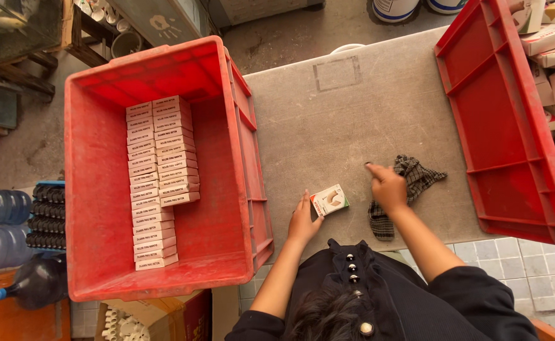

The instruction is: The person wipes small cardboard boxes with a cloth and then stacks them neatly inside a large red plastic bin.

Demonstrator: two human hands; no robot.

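Left hand [303, 221]: your flat, released fingers touch the near corner of the small white-and-red cardboard box [329, 200] on the grey worktop [328, 113].
Box axis: angled up-right from that hand.
Right hand [388, 186]: loosely clenched just right of the box, over the dark checked cloth [410, 183].
Red plastic crate [100, 265]: left, farther.

A bright red crate [163, 265] at nine o'clock holds white boxes [157, 170] with dark lettering, a second red crate [498, 126] sits at two o'clock, and a grey-and-black checked cloth [410, 183] lies on the speckled grey table [334, 120].
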